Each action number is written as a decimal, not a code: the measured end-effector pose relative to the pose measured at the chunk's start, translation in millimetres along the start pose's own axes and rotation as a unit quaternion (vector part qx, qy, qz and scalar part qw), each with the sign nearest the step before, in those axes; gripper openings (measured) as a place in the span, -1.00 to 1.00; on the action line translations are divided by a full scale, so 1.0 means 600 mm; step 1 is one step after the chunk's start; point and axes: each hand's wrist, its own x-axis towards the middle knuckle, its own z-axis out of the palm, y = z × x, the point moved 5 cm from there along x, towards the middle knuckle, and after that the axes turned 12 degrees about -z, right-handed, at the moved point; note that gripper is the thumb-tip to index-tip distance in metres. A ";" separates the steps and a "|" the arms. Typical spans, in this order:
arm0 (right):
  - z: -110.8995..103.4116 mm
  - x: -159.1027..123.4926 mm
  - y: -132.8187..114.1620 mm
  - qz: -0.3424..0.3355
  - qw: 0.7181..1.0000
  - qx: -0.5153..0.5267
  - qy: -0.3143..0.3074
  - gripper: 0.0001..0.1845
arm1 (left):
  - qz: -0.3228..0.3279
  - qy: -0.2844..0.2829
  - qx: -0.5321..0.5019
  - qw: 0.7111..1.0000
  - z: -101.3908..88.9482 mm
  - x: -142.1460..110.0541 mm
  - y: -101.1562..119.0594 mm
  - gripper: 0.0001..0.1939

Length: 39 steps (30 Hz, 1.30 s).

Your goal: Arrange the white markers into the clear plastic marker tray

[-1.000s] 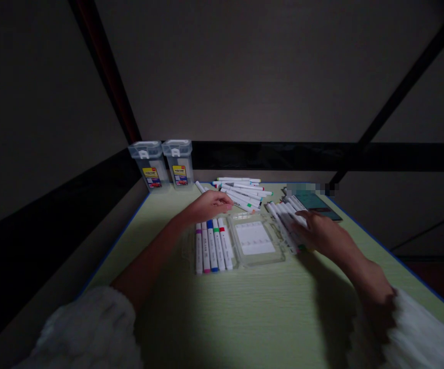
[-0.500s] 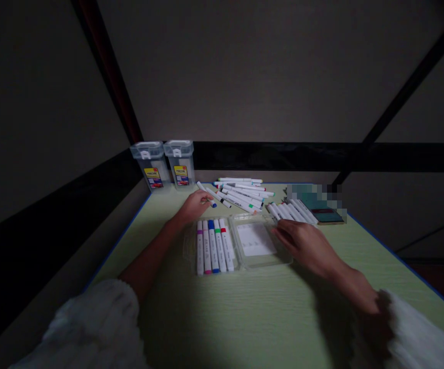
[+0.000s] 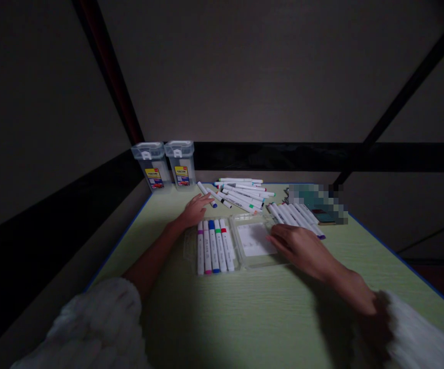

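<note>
My left hand [image 3: 195,210] is open, its fingers stretched forward beside a blue-capped white marker [image 3: 207,195] on the table; it holds nothing I can see. A clear plastic case [image 3: 238,251] lies unfolded in front of me. Its left half holds a row of several white markers [image 3: 213,248] with purple, pink, blue, green and red ends. White paper [image 3: 255,240] lies in the right half. Over the outer edge of that half is my right hand [image 3: 301,249], fingers curled together, with nothing visible in them. Its palm side is hidden.
Several loose white markers [image 3: 243,192] are heaped at the back of the green table [image 3: 225,312]. Another row of markers [image 3: 293,218] lies at the right, beside a partly pixelated teal item [image 3: 310,197]. Two lidded clear containers [image 3: 153,171] stand at the back left.
My left hand has drawn back slightly from the blue-capped marker and its fingers have straightened. My right hand has shifted a little left and down over the case, baring a purple-ended marker.
</note>
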 end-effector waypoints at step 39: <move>0.011 0.001 0.000 -0.026 0.999 0.015 -0.025 -0.75 | -0.035 -0.020 0.076 0.996 -0.039 -0.008 -0.019 -0.73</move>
